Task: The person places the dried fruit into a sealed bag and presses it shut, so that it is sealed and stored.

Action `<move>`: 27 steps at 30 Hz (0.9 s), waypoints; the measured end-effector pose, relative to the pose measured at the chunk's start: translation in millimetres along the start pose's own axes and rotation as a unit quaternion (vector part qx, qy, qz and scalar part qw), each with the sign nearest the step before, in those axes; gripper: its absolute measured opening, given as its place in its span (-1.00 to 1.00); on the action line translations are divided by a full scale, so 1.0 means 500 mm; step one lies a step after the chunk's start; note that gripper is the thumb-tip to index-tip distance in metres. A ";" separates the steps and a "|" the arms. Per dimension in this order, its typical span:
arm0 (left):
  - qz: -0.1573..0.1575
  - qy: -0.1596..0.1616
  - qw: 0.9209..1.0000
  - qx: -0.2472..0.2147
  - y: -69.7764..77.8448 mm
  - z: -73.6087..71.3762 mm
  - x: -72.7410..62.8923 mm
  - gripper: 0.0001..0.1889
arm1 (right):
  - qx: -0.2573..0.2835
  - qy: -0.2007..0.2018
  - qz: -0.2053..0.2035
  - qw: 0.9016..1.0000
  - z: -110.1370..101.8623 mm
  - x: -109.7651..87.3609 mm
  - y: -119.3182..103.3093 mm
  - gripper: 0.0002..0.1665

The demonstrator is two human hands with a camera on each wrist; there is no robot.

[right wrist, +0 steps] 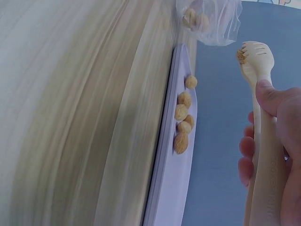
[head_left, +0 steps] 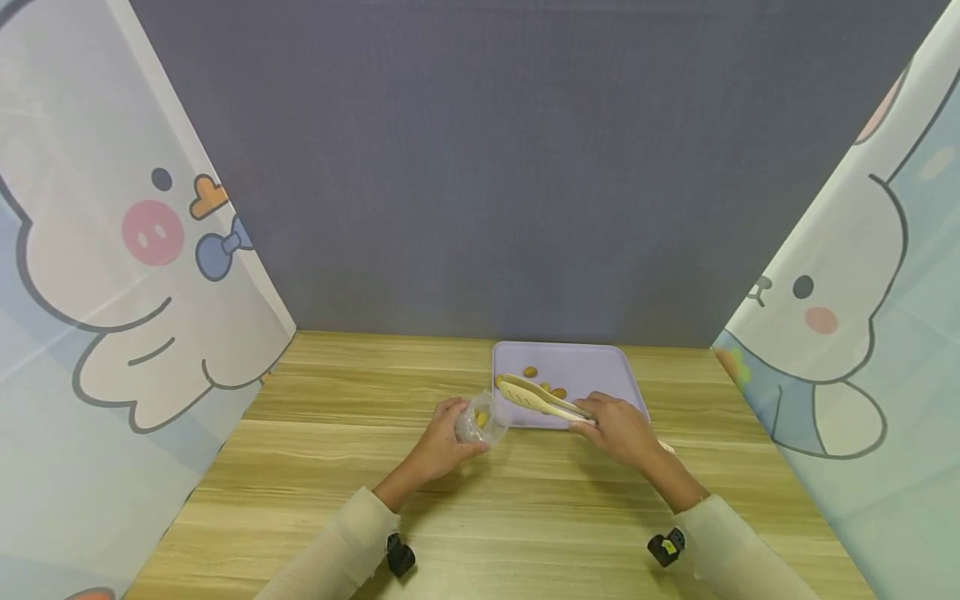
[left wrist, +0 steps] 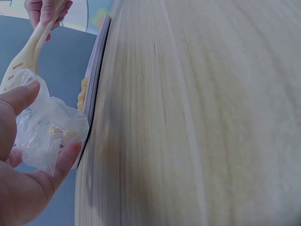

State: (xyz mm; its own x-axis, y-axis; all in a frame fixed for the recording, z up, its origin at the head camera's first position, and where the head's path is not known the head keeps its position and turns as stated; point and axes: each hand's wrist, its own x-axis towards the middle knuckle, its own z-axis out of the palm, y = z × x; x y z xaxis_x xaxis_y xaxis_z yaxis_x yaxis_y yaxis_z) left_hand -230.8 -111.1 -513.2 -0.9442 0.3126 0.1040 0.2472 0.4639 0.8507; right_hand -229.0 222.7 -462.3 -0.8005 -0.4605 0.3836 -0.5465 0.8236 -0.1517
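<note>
My left hand (head_left: 442,446) grips a clear plastic bag (head_left: 487,419), its mouth toward the tray. Inside the bag (right wrist: 202,21) lie a few brown, walnut-like nuts. My right hand (head_left: 618,429) holds cream-coloured tongs (head_left: 536,402) with slotted heads, thumb on one arm and fingers on the other. Between the tong heads (right wrist: 259,54) a nut (right wrist: 241,56) shows in the right wrist view. The tong heads hang over the left part of a pale purple tray (head_left: 592,367), near the bag. Several loose nuts (right wrist: 183,113) lie on the tray.
The tray stands toward the back of a wood-grain table (head_left: 360,375). Behind the table rises a dark grey panel (head_left: 480,167). Cartoon-printed sheets (head_left: 187,333) hang at left and right. A black wrist device (head_left: 400,554) sits by the left sleeve, another (head_left: 666,547) by the right.
</note>
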 end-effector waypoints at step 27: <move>0.004 -0.006 1.000 0.000 0.009 0.009 0.005 -0.20 | 0.011 -0.016 -0.008 1.000 0.003 0.019 -0.047 -0.48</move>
State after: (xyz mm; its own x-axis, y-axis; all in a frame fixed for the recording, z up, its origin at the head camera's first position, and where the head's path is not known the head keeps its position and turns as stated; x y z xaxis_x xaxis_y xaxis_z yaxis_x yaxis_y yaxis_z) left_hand -231.3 -104.6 -511.1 -0.9391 0.3270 0.1051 0.2557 0.4611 0.8497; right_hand -224.1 198.3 -456.5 -0.7988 -0.4848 0.3562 -0.5647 0.8085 -0.1659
